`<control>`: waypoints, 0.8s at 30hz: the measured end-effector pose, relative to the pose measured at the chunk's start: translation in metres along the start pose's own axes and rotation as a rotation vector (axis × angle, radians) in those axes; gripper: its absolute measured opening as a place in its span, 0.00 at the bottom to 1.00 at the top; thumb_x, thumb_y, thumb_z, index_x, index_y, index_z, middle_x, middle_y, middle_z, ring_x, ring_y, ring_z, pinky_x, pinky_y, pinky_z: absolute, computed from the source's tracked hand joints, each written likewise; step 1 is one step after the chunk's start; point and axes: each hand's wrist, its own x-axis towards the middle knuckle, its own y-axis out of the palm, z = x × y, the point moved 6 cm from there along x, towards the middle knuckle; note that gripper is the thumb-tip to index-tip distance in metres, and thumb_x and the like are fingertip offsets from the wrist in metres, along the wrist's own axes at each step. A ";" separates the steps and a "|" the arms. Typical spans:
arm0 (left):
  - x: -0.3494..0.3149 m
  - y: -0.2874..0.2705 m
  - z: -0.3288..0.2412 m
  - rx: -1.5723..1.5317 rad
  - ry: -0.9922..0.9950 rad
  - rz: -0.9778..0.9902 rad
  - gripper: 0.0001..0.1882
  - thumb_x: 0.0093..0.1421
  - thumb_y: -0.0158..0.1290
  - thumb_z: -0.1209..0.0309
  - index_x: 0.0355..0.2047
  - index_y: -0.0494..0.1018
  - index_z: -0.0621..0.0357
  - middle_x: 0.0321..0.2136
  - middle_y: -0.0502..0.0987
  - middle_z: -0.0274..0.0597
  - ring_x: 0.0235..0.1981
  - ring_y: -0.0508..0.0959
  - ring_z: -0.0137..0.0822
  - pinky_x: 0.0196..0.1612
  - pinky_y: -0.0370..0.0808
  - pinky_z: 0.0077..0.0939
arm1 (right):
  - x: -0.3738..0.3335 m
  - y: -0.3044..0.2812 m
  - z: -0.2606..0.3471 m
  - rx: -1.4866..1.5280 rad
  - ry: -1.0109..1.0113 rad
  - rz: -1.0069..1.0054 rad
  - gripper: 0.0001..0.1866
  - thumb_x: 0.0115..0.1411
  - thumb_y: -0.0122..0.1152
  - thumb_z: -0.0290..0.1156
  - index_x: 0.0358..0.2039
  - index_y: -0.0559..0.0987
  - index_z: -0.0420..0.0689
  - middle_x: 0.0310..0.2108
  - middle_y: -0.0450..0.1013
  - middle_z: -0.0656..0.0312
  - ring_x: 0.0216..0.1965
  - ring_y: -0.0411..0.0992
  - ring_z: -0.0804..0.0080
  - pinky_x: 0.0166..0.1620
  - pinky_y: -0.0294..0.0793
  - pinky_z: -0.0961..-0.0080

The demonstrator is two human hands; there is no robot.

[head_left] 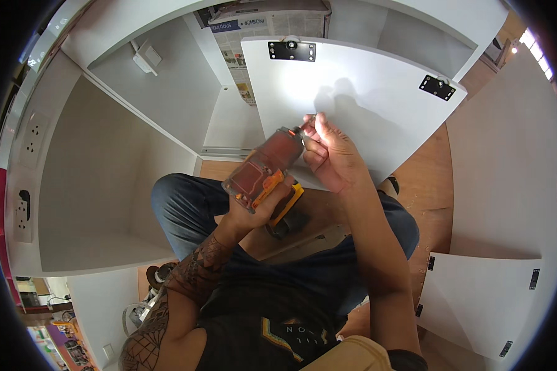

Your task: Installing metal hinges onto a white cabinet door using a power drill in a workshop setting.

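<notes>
The cordless drill (263, 176) sits over the person's lap, nose aimed at the white panel (359, 105). The left hand (254, 213) is closed around its grip. The right hand (331, 154) pinches the chuck tip, fingers closed. Keep the tool steady and square to the panel. 2 black hinge plates (291, 51) sit on the panel's far edge.

1. A cordless drill (267, 166), its body translucent red with an orange grip and a yellow-and-black battery base, is held level above the lap, nose aimed up and to the right.
2. The left hand (254, 213) wraps its grip from below.
3. The right hand (331, 154) pinches the chuck at its tip.
4. A white panel (365, 105) with two black hinge plates lies tilted just behind the tip.
</notes>
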 end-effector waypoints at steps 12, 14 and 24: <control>0.047 -0.012 -0.080 0.155 0.282 -0.195 0.15 0.61 0.64 0.70 0.45 0.77 0.64 0.35 0.82 0.37 0.32 0.81 0.27 0.34 0.78 0.24 | -0.004 0.090 0.146 -1.966 -1.352 -0.461 0.25 0.48 0.78 0.38 0.48 0.84 0.47 0.42 0.71 0.61 0.48 0.64 0.55 0.52 0.62 0.58; 0.050 -0.011 -0.084 0.259 0.288 -0.204 0.18 0.61 0.65 0.67 0.46 0.76 0.64 0.35 0.83 0.42 0.33 0.83 0.34 0.37 0.80 0.28 | 0.009 0.092 0.149 -2.026 -1.328 -0.395 0.27 0.47 0.79 0.41 0.47 0.84 0.47 0.43 0.71 0.61 0.49 0.64 0.56 0.52 0.62 0.57; 0.061 -0.007 -0.079 0.319 0.332 -0.217 0.21 0.60 0.65 0.64 0.48 0.75 0.65 0.37 0.84 0.47 0.37 0.86 0.42 0.41 0.82 0.33 | 0.034 0.088 0.143 -2.119 -1.221 -0.327 0.26 0.43 0.80 0.49 0.39 0.87 0.46 0.40 0.78 0.65 0.47 0.67 0.62 0.50 0.61 0.61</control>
